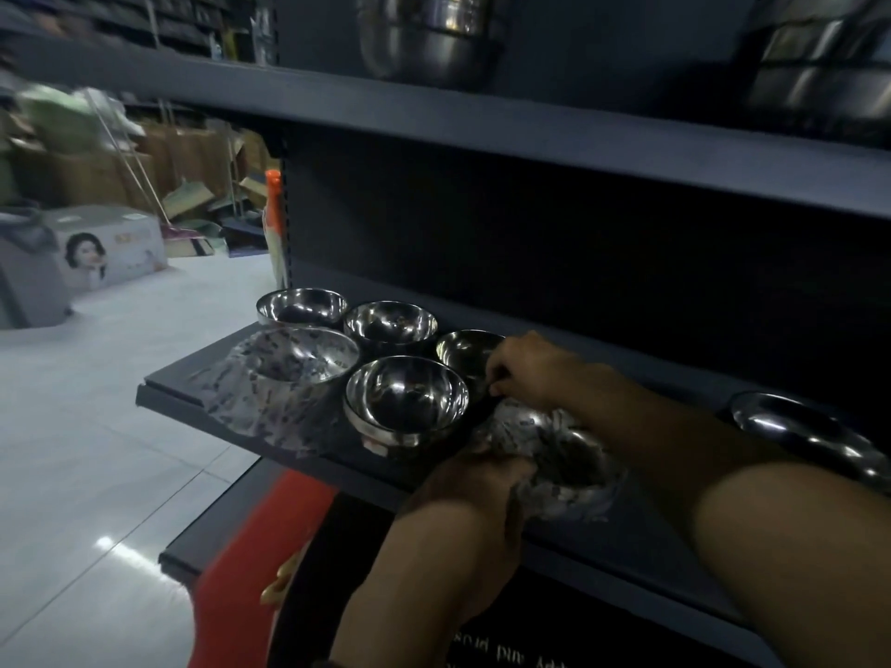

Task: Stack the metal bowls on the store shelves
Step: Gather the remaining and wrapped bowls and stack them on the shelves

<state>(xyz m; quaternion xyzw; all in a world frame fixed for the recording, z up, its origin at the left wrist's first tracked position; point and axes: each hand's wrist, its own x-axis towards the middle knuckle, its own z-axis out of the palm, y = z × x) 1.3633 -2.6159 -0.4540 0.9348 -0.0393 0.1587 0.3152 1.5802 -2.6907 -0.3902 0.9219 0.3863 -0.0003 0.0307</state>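
A dark metal shelving unit fills the right side, and its upper shelf (482, 132) carries large steel bowls (424, 36), blurred. A white tiled floor (96, 450) is seen at left, with cardboard boxes (96, 176) piled at the far side and a pale printed carton (115, 248) nearer; its lettering is too blurred to be read. The middle shelf (193, 385) is dark and matte. Near its front-left corner a plastic-wrapped bowl (294, 359) is set. Behind that, a back-left bowl (301, 306) and a second bare bowl (390, 323) are lined toward the back edge, with a small bowl (465, 351) beside them. A front bowl (407, 402) stands close to the front edge. A shallow bowl (810, 431) is seen toward the right end. Another wrapped bowl (554, 455) sits at the front edge, gripped at its near side by the left hand (477, 484). The right hand (525, 371) is held over it, fingers curled; what is pinched cannot be told. White writing (492, 648) on the lower panel is unreadable.
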